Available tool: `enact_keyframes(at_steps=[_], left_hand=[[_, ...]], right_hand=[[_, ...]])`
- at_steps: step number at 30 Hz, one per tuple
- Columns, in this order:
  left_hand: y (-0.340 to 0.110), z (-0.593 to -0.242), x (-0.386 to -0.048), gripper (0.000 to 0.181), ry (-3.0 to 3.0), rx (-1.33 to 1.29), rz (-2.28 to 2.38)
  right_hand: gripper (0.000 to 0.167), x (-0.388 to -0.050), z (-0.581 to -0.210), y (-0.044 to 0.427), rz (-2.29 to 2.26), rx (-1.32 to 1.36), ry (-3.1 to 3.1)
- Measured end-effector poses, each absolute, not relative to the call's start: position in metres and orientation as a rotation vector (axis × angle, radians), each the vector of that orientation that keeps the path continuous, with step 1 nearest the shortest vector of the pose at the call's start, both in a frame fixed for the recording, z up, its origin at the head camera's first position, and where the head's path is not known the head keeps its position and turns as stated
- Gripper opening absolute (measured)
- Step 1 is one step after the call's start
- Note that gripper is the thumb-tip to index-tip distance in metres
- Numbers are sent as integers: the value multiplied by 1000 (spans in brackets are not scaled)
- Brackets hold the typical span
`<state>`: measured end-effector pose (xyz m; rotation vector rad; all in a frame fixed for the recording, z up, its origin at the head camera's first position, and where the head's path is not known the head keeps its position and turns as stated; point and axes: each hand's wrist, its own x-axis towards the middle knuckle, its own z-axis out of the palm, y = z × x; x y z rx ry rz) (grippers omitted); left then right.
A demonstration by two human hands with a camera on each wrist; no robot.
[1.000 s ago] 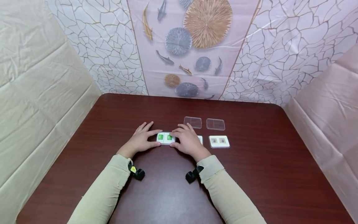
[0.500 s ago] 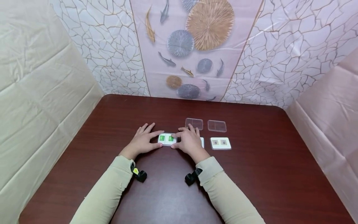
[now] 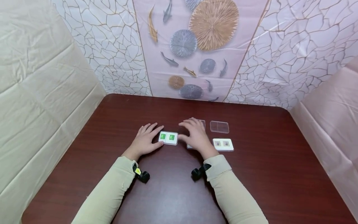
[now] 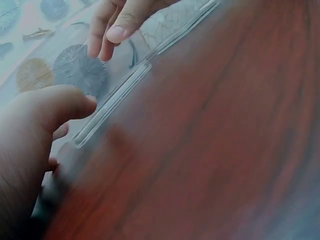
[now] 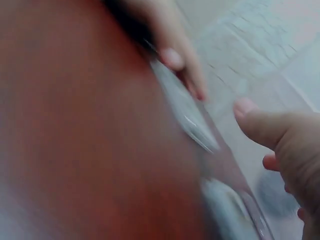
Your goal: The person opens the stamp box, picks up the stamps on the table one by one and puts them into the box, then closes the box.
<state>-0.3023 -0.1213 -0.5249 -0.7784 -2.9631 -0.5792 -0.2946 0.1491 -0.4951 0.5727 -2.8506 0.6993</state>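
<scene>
In the head view, a flat clear case with two green stamp-like squares on white lies on the table. My left hand is at its left end, index finger by the far corner and thumb at the near one, fingers fairly straight. My right hand is off the case's right end, thumb and fingers spread with nothing between them. Below it, a second white case is mostly hidden. The left wrist view shows the left thumb over the case's edge; the right wrist view is blurred.
Right of the right hand lies another white case with two brownish squares. Behind it rests a clear lid; a second clear lid is partly covered by the right fingers. A patterned cloth hangs behind the dark red-brown table.
My right hand has let go of the green-squared case and moved right, over the second case. The left hand stays at the case's left end. The head view has shifted slightly.
</scene>
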Motion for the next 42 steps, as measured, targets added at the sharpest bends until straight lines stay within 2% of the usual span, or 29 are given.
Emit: enact_keyframes(at_steps=[3, 7, 11, 14, 23, 31, 39, 42], left_hand=[[-114, -527, -301, 75, -2931, -790, -579], [-94, -531, -296, 74, -2855, -826, -550], [-65, -533, -288, 74, -2826, -878, -469], [-43, -532, -284, 76, -2839, -902, -403], [-12, -527, -280, 79, -2862, -857, -288], [-11, -527, -280, 78, -2876, -836, -317], [-11, -524, -282, 91, -2915, -784, -317], [-12, -524, -282, 91, -2918, -785, -317]], right_hand=[[54, -302, -495, 176, 684, 480, -2834], [61, -307, -501, 208, 648, 351, -2920], [67, -310, -507, 223, 628, 311, -3005], [65, -311, -508, 226, 624, 315, -3032], [48, -310, -509, 227, 526, 386, -2989], [45, -296, -511, 237, 454, 551, -2938], [41, -280, -513, 242, 456, 712, -2839], [41, -272, -514, 242, 482, 767, -2802]])
